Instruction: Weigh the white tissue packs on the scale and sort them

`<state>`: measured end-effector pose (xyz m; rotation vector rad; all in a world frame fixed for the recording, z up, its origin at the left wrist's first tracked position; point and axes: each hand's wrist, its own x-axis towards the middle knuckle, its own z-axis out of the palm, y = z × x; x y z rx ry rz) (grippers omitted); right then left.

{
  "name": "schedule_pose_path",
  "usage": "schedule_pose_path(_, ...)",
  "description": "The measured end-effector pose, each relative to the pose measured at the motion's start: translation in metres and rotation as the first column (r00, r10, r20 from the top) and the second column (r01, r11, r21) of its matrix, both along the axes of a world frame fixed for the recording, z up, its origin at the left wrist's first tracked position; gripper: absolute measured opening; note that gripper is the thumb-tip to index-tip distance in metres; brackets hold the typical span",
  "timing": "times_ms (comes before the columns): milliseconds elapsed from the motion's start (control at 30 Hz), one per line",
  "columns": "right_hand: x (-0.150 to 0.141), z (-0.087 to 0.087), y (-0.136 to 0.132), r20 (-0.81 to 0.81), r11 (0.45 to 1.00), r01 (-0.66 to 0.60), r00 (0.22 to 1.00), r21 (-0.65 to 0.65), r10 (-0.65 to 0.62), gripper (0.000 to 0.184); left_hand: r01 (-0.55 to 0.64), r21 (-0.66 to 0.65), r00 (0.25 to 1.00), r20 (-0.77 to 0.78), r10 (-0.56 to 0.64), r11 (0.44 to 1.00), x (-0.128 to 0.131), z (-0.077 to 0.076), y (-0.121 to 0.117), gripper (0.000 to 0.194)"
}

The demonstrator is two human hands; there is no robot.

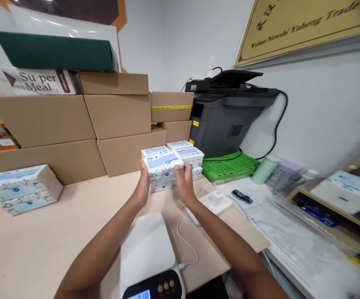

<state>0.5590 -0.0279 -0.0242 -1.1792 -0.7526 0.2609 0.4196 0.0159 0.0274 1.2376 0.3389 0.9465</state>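
Both my hands are closed on the sides of a floral tissue pack [163,162], the upper front one in a group of stacked packs. My left hand [141,185] grips its left end and my right hand [185,182] its right front corner. Directly behind and beside it are more tissue packs [192,154], stacked against the cardboard boxes. Whether the held pack rests on the one below or is slightly raised, I cannot tell. Between my forearms lies a white digital scale [149,245] with a lit display and a bare platform.
Two more tissue packs [22,187] are stacked at the left. Cardboard boxes [120,116] form a wall behind. To the right are a power strip [211,203] with a white cable, a green crate [230,166] under a dark printer [226,116], and a mint bottle [265,169].
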Motion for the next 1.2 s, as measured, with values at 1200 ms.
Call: schedule_pose_path(1200, -0.045, -0.077, -0.117, -0.206, 0.707, -0.683, 0.730, -0.183, 0.652, 0.098, -0.040, -0.257, 0.955, -0.294, -0.038, 0.966, -0.154, -0.080, -0.097, 0.117)
